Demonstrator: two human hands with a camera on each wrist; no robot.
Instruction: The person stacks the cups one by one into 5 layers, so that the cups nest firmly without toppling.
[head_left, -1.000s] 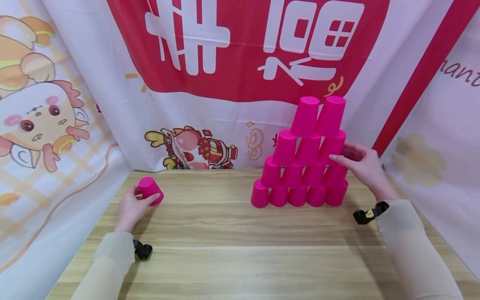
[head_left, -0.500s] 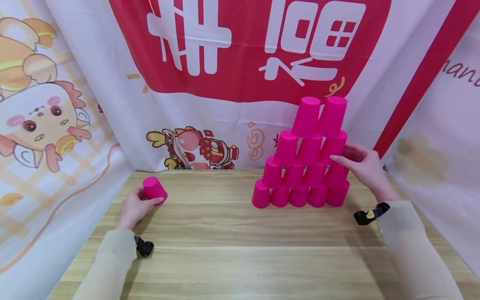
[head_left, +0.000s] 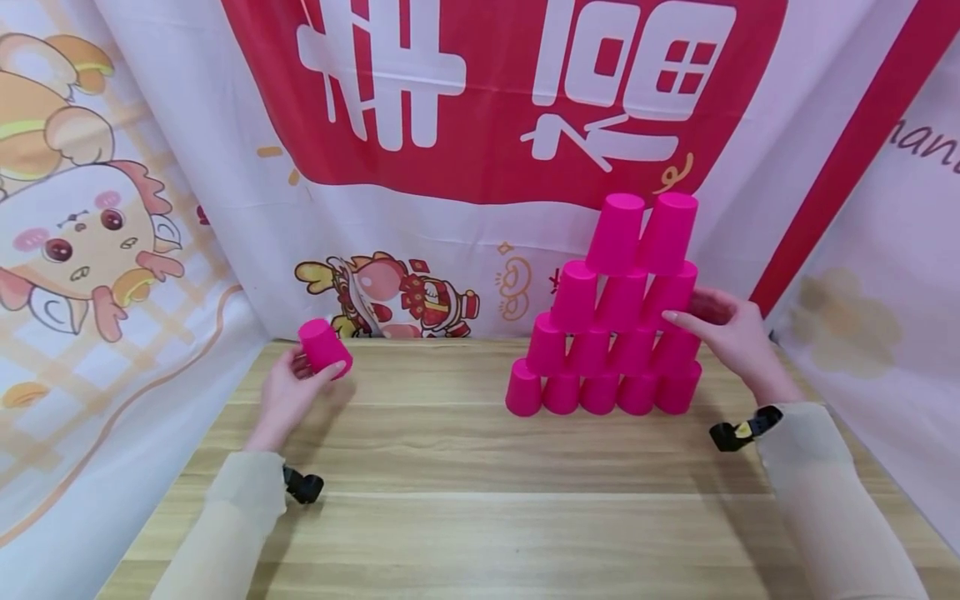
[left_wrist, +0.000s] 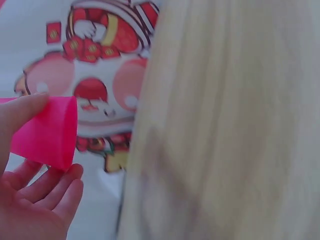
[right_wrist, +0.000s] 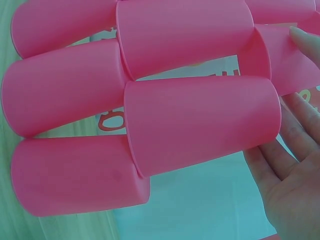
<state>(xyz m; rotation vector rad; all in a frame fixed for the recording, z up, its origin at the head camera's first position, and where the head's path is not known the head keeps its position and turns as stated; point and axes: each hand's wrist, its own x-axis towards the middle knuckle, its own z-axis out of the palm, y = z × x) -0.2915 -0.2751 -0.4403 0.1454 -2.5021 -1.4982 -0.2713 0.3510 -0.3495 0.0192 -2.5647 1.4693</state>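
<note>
My left hand (head_left: 288, 392) grips a pink cup (head_left: 322, 346) upside down and slightly tilted, raised over the table's back left. In the left wrist view the thumb lies along one side of that cup (left_wrist: 55, 130), with fingers on the other. A pyramid of upside-down pink cups (head_left: 576, 296) stands at the back right: several in each of the two lower rows, three above, two on top. At its right edge, my right hand (head_left: 738, 337) holds the end cup (head_left: 671, 292) of the three-cup row, thumb in front, fingers partly hidden behind.
The wooden table (head_left: 420, 467) ends at a printed cloth (head_left: 480, 229) close behind the pyramid. More cloth hangs along both sides. Each wrist bears a small black camera, such as the left camera (head_left: 303, 485).
My left hand has lifted the pink cup off the table and carried it a little right. My right hand keeps its place at the pyramid, and the view has shifted slightly.
</note>
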